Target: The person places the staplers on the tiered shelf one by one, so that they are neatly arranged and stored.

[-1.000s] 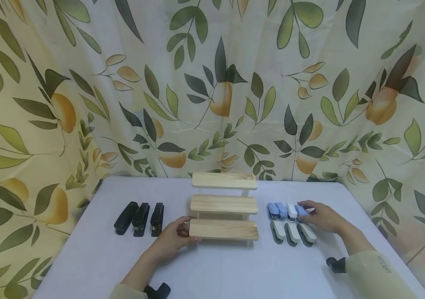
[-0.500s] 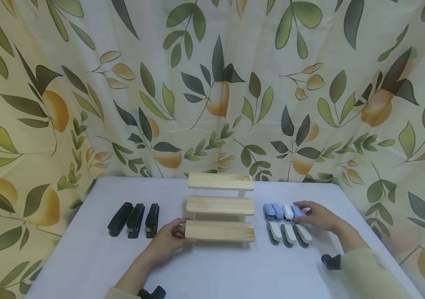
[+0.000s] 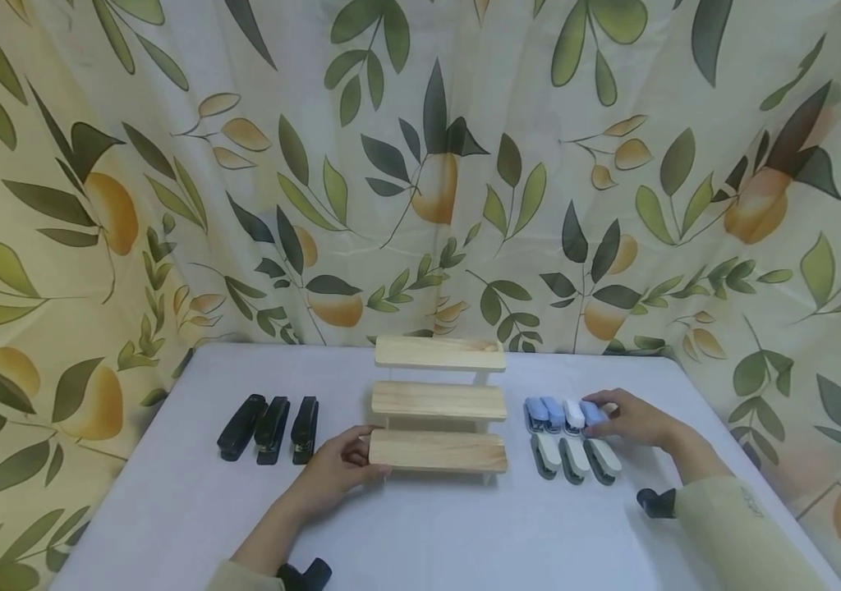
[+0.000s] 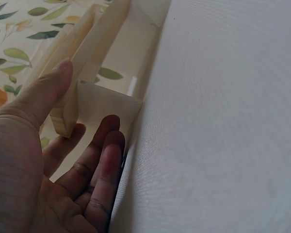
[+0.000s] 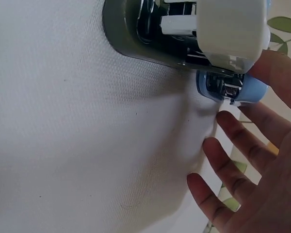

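Observation:
A three-step wooden display stand is at the middle of the table. My left hand holds the left end of its lowest plank; in the left wrist view the thumb lies along one face of the plank, the index fingertip at the other. To the right, my right hand pinches the rightmost blue mini stapler in the back row between thumb and index finger. Its other fingers spread out in the right wrist view, where a white-topped stapler stands close in front of the blue stapler.
Beside the held one, two blue staplers and a white one make up the back row. Several white-topped staplers lie in front. Three black staplers lie at the left. A leaf-patterned curtain hangs behind the table.
The head view shifts slightly. Both hands keep their places on the stand and the blue stapler; no object has visibly moved.

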### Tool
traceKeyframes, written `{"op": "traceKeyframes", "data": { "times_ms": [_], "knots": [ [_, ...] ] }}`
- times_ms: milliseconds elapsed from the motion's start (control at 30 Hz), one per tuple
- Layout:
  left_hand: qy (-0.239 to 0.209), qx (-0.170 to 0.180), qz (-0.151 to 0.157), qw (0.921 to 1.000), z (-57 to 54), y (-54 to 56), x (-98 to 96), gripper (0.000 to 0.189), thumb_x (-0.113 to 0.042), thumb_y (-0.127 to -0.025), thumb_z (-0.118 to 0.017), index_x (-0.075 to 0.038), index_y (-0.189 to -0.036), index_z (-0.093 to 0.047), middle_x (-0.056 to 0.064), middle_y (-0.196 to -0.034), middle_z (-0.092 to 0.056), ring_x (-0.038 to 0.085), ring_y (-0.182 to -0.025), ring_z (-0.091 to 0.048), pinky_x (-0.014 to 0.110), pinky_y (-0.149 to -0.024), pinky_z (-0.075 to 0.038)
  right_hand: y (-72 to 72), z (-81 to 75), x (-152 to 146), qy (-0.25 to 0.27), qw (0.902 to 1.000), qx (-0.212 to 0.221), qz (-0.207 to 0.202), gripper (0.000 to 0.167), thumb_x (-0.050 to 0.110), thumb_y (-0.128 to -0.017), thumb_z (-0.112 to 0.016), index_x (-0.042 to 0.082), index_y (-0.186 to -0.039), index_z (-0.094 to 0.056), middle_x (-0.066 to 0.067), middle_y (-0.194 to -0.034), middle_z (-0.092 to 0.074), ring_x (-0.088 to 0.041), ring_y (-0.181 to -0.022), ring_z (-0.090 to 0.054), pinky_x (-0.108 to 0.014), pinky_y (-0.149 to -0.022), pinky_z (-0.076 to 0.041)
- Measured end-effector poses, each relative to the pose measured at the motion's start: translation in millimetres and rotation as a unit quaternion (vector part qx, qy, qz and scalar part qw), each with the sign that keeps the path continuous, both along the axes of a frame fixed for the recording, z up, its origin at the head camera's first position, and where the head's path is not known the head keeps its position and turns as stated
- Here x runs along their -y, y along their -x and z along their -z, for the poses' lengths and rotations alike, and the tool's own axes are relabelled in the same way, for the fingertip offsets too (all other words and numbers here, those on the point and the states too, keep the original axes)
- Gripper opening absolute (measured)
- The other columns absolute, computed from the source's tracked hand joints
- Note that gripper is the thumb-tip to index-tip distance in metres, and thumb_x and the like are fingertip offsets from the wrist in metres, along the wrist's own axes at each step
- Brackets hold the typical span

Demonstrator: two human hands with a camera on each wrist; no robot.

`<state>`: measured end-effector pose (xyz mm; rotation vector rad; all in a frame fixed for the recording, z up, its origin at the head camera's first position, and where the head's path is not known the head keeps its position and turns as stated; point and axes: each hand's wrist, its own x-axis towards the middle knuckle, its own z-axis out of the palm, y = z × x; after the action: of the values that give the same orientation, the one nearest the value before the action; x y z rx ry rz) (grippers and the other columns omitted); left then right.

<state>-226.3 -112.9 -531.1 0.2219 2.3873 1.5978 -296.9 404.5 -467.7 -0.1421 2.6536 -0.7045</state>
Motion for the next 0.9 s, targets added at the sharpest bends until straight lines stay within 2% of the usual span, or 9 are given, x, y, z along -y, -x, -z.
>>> {"op": "traceKeyframes", "data": {
  "times_ms": [400, 900],
  "knots": [
    [0.001, 0.004, 0.002, 1.0000, 4.1, 1.6, 1.1, 0.085, -0.053, -0.078, -0.087, -0.022, -0.150, -0.053, -0.002, -0.107, -0.071, 0.016, -0.096, -0.064, 0.032, -0.087, -0.054, 4.5, 2.9, -3, -0.014, 0.9999, -0.008, 0.006, 0.081, 0.046, -0.086, -0.083, 0.001, -0.145, -0.052, -0.031, -0.146, -0.048, -0.048, -0.123, -0.054, -0.063, -0.096, -0.050],
    [0.002, 0.003, 0.005, 1.0000, 3.7, 1.3, 1.1, 0.083, -0.051, -0.080, -0.086, -0.021, -0.150, -0.053, -0.003, -0.105, -0.070, 0.016, -0.096, -0.064, 0.032, -0.085, -0.053, 0.7, -8.2, -1, -0.019, 0.9997, -0.012, 0.013, 0.083, 0.048, -0.086, -0.082, 0.002, -0.147, -0.050, -0.035, -0.145, -0.050, -0.049, -0.121, -0.059, -0.057, -0.090, -0.054]
  ]
}}
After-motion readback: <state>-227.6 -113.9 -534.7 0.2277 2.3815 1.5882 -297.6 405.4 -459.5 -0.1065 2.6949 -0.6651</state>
